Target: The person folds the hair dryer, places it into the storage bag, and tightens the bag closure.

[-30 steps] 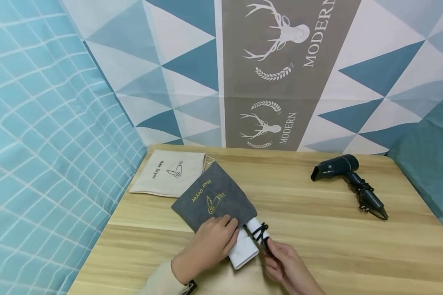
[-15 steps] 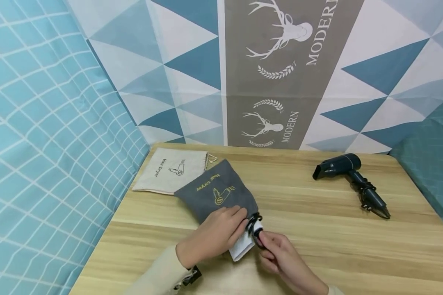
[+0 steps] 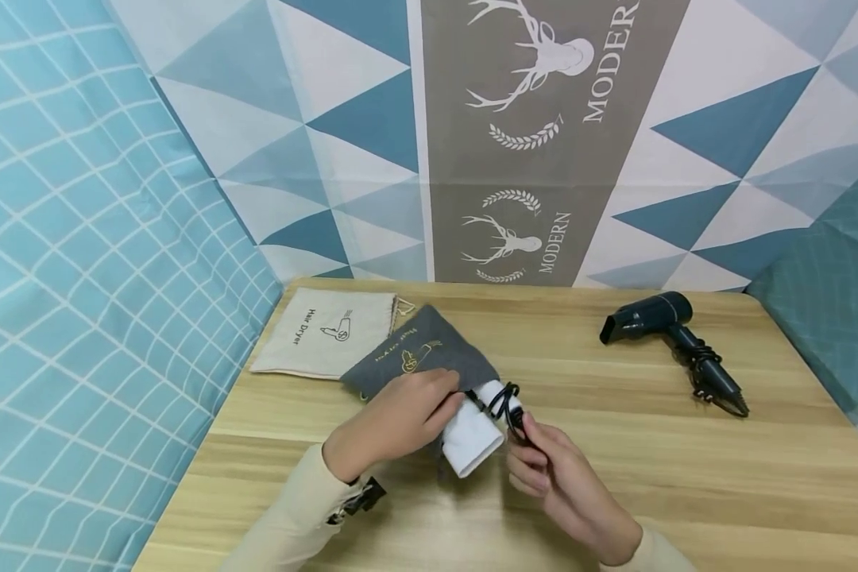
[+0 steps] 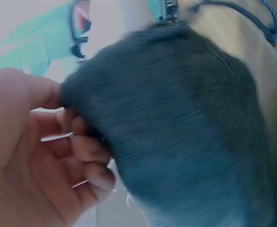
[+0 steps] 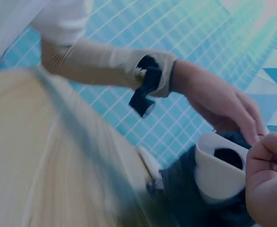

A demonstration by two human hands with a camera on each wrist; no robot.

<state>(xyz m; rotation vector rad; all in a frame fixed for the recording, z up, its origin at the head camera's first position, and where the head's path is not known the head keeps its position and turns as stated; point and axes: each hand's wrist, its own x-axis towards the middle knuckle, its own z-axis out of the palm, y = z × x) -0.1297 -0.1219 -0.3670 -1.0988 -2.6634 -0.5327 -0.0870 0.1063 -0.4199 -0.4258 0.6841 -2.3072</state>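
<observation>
In the head view, a grey drawstring bag (image 3: 461,349) printed "Hair Dryer" covers part of a white hair dryer (image 3: 474,442). The dryer's open round end and its handle stick out of the bag's mouth. My left hand (image 3: 403,409) pinches the bag's edge between thumb and fingers, as the left wrist view shows with the grey cloth (image 4: 176,104). My right hand (image 3: 565,481) grips the handle's lower end, where a black cord (image 3: 504,400) is wound. Seen in the right wrist view, the white barrel (image 5: 217,178) sits against dark cloth; the dryer's other end is hidden.
A cream bag (image 3: 332,334) with a hair dryer print lies at the back left, touching or close behind the grey bag. A black hair dryer (image 3: 651,315) with its cord wound up rests at the back right. Patterned cloths stand behind the wooden table (image 3: 686,492).
Both hands and the bagged dryer have shifted away from me. The bag's print tilts backward now. The barrel, partly covered half a second ago, shows more again.
</observation>
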